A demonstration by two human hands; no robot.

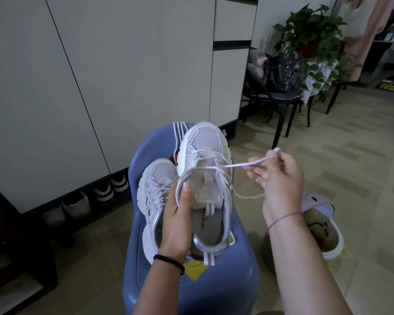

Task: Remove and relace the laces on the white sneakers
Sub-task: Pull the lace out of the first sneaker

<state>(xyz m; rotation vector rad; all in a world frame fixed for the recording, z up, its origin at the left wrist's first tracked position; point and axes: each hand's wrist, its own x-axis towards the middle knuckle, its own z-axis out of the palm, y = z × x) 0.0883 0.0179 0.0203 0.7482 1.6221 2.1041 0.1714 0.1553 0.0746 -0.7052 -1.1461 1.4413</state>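
Two white sneakers sit on a blue plastic stool [214, 292]. My left hand [178, 217] grips the collar of the nearer, raised sneaker [205, 142], thumb on its inner rim. The second sneaker [156, 178] lies to the left behind that hand, laces in place. My right hand [280, 176] pinches the white lace [241, 164] near its tip, out to the right of the shoe. The lace runs taut from the upper eyelets to my fingers; another strand loops below my palm. The lower eyelets look unlaced and the tongue is exposed.
White cabinet doors stand behind, with several shoes [96, 196] tucked under them at the left. A black chair [280, 103] carrying a dark bag and a potted plant [314, 30] stand at the back right. Slippers [321, 226] lie on the tiled floor right of the stool.
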